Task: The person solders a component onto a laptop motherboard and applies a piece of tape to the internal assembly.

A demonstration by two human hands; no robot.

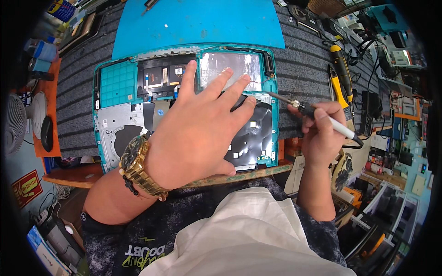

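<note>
A teal laptop case [119,76], opened up with its inside showing, lies on the bench in front of me. My left hand [202,119] rests spread over its middle, fingers apart and pointing away from me, hiding part of the inside. The fingertips reach the silvery touchpad-sized panel [230,64] and the dark part beside it. Black film [253,133] covers the case's near right area. My right hand [323,131] is closed round a soldering iron [338,126] with a white handle. Its metal tip points left, at the right edge of the case.
A blue mat [198,23] lies beyond the case on a grey ribbed cloth [78,106]. Yellow-black pliers [338,87] and a screwdriver [340,66] are at the right, near black cables [368,60]. A white fan [20,119] stands at the left. The wooden bench edge [248,175] runs close to me.
</note>
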